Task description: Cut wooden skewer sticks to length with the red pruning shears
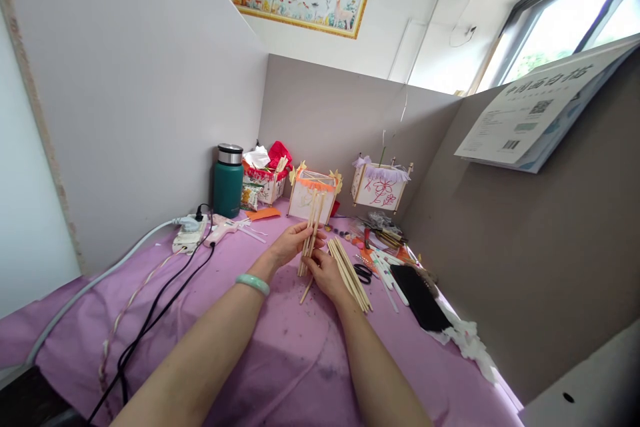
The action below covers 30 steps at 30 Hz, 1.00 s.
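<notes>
Over the counter (280, 363), the left hand (291, 245) pinches the near-upright sticks (311, 230) around their middle and the right hand (327, 273) pinches them lower; they look light, stiff and snappable, best held mid-length. Around, left to right: glue gun (221, 229), lantern (305, 203) close behind, loose sticks (351, 278) crowding the right hand, scissors (364, 273), phone (419, 297).

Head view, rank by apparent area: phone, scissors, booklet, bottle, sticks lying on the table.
1. Booklet
2. Bottle and phone: too close to rank
3. Sticks on the table
4. Scissors
</notes>
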Tool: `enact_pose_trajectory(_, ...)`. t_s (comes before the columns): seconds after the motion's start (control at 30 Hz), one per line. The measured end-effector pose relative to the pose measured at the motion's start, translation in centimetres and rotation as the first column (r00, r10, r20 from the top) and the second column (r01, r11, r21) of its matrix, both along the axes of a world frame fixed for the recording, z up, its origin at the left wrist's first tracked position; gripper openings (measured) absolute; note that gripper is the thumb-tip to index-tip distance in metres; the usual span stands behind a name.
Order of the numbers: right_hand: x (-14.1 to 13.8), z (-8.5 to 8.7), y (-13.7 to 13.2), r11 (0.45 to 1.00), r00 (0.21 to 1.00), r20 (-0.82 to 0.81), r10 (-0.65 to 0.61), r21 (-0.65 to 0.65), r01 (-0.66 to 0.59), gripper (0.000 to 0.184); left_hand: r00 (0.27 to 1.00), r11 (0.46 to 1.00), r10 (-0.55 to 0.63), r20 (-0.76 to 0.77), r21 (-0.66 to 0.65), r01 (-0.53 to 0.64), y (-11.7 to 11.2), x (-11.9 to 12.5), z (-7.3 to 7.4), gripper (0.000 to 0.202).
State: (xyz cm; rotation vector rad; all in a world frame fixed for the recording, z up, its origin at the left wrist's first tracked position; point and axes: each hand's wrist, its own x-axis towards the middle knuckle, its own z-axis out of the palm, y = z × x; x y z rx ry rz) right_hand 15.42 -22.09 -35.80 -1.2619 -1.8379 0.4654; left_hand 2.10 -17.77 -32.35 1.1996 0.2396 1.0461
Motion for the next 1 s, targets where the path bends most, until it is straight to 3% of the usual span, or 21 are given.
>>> enact_pose_trajectory(0.2, 0.0, -0.3, 0.2, 0.999, 0.997, -0.07, 0.029, -0.043, -0.032, 0.024, 0.996, 0.996, 0.082, 0.042, -0.048, -0.08, 0.8, -0.1, -0.4, 0.028)
enact_pose_trajectory(0.47, 0.0, -0.8, 0.5, 0.984, 0.969, -0.232, 0.08, -0.139, -0.114, 0.031, 0.995, 0.984, 0.077, 0.061, -0.168, -0.065, 0.9, -0.2, -0.3, 0.02)
enact_pose_trajectory(0.73, -0.1, -0.4, 0.2, 0.956, 0.928, -0.339, 0.156, -0.185, -0.228, 0.029, 0.996, 0.992, 0.057, 0.067, -0.116, -0.049, 0.9, -0.1, -0.5, 0.018)
enact_pose_trajectory(1.0, 0.2, -0.9, 0.8, 0.998, 0.968, -0.246, 0.055, -0.024, -0.063, 0.022, 0.995, 0.997, -0.06, 0.083, -0.04, 0.063, 0.1, -0.2, -0.1, 0.025)
